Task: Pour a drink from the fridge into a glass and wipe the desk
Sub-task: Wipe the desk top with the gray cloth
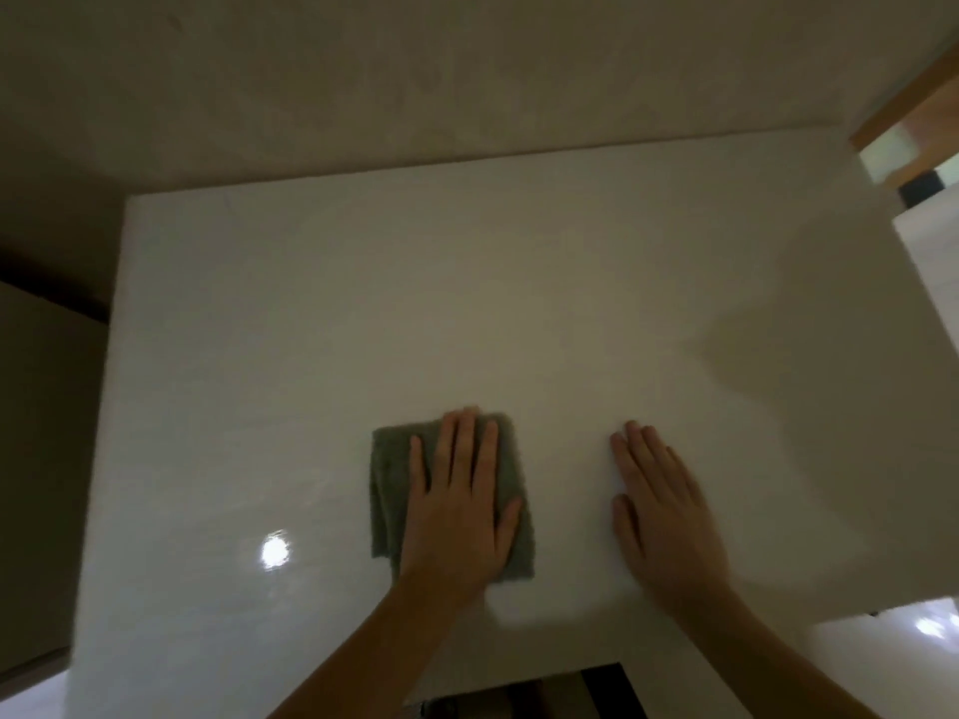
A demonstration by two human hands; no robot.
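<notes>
Wiping stage of the task. Left hand (459, 498), fingers straight, pressing folded grey cloth (386, 490) flat on white desk (311, 313); right hand (659, 503), fingers straight, flat on desk right of cloth. No glass or drink visible; pouring unverifiable.

You are looking at one white desk (467, 282). One folded grey cloth (386, 474) is lying on it. You are showing two hands: one left hand (459, 503) is lying flat on the cloth, and one right hand (659, 505) is lying flat on the desk. One bright light spot (275, 552) is shining on the desk.
</notes>
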